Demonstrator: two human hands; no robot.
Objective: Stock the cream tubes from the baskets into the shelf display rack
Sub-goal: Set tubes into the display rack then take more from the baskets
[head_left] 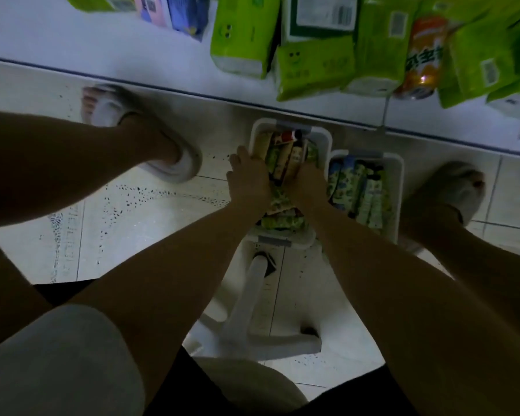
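Baskets: two white baskets sit side by side on the tiled floor, just below the shelf edge (252,99); on the floor they are within reach of both hands from the seat.
Near basket: the near basket (324,136), just left of the far basket (398,163), is packed with tubes (285,154), some upright and some lying, so a bunch can be gathered in one go.
Far basket: it holds a row of green-and-white tubes, untouched for now; I judge it waits its turn.
Left hand: the left hand (248,178) is down in the near basket at its left wall, fingers curled onto the tubes from that side.
Right hand: the right hand (308,180) is in the same basket, nearer the far basket, fingers bent in among the tubes; the two hands close on the bunch from both sides, likely to lift several together. How many each has hold of I cannot tell in the dim light.
Shelf: green packs (240,37) and an orange can (422,58) lie on it beyond the baskets; no rack shows.
Stool: a white stool (270,325) stands just behind the near basket.
Progress: early, I judge, with both baskets still full.
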